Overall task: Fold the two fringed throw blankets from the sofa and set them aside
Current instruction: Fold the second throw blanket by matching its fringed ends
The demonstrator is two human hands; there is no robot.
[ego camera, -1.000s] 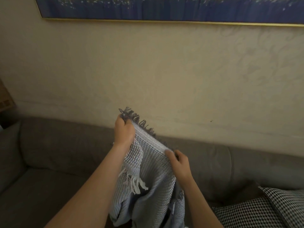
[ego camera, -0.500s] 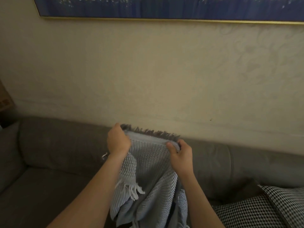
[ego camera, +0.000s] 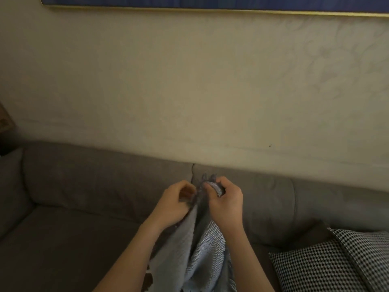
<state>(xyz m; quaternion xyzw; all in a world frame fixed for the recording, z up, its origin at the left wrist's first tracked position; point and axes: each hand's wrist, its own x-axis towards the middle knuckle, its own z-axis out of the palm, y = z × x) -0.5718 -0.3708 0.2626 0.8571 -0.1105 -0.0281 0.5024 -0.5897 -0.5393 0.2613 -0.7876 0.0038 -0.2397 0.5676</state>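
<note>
Two hands, head view: the left hand [ego camera: 176,204] and right hand [ego camera: 226,205], fingers curled, pinch the fringed top edge of the blanket [ego camera: 202,251], which hangs limp before the sofa [ego camera: 84,186]; soft and light, it is probably best gripped at its corners

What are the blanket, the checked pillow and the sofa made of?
The blanket looks like woven yarn, maybe cotton: a waffle-like weave and fringe show. The pillow looks like woven cloth with a black-and-white check. The sofa seems matte grey-brown fabric, perhaps suede-like; too dim to be sure.
</note>
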